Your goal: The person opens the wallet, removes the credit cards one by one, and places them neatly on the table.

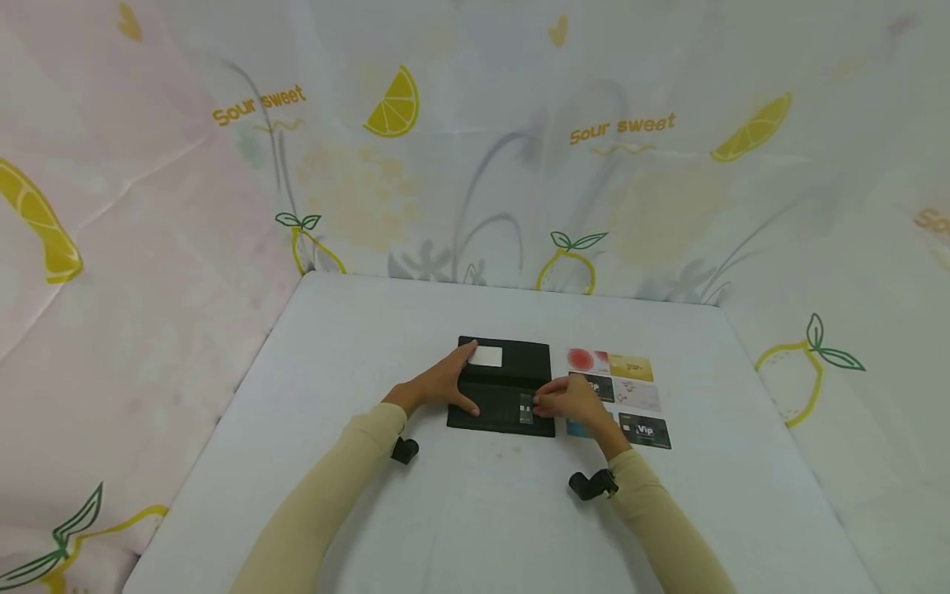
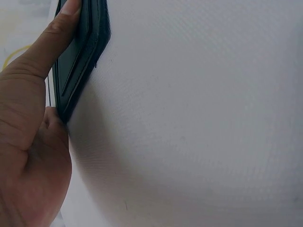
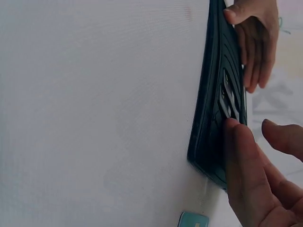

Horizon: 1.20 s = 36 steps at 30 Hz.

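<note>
An open black card wallet (image 1: 490, 419) lies flat on the white table. Cards (image 1: 526, 409) stick partly out of slots in its lower panel, near the right end. My right hand (image 1: 575, 402) touches these cards with its fingertips; in the right wrist view its thumb (image 3: 284, 139) stands apart from the fingers. My left hand (image 1: 443, 379) spreads over the wallet's left edge, its thumb (image 2: 54, 40) pressing on the lower panel and its straight fingers reaching toward the upper panel. A white rectangle (image 1: 486, 356) shows on the upper panel beside those fingers.
Right of the wallet lie several cards in two columns: a red-and-white card (image 1: 582, 360), a gold card (image 1: 631, 368), a pale patterned card (image 1: 638, 395), a blue card (image 1: 579, 429) and black Vip cards (image 1: 646, 431). Lemon-print fabric (image 1: 475, 165) walls the table's back and sides.
</note>
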Available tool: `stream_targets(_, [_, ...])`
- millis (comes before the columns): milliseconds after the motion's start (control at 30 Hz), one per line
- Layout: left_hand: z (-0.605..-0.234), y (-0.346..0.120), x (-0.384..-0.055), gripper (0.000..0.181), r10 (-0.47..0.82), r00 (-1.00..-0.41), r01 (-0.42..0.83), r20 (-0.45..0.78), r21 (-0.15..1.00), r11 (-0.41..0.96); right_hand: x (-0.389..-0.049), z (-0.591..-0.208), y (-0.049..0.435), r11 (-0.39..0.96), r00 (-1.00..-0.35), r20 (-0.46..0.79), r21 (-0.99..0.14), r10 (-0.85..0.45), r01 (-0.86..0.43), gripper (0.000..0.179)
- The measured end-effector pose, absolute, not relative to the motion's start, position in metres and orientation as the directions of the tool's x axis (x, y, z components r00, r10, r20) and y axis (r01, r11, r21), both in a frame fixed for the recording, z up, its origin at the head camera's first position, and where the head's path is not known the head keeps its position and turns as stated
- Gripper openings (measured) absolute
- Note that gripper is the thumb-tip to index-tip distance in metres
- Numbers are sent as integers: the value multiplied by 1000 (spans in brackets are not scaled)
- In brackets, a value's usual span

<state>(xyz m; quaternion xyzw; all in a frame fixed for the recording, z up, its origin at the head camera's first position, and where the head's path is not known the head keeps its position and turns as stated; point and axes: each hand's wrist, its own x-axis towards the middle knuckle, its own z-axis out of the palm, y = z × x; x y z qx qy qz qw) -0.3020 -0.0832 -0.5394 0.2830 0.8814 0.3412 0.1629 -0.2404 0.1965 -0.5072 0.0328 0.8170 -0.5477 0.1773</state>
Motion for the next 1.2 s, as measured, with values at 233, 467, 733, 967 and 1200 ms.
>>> stream_targets(233, [-536,-82,-303,136,611,-784,373,-108,704,604,-245,-509,203,337,-908,-371,-895,-194,294,20])
stream_targets(467, [-535,-81,-302,135,615,-781,377,-106,705,601,-246,-507,200,341,-897,-381,-893,-225,294,24])
stream_targets(733, [-538,-80,-302,135,621,-779,390,-92,705,593,-245,-507,193,366,-915,-357,-890,-188,272,18])
stream_targets(967, [-540,-81,-302,138,606,-788,389,-114,670,632,-242,-505,189,386,-941,-301,-895,-157,222,18])
stream_targets(1200, [-540,-81,-304,138,597,-795,378,-110,680,628,-239,-512,184,437,-970,-229,-883,-78,173,13])
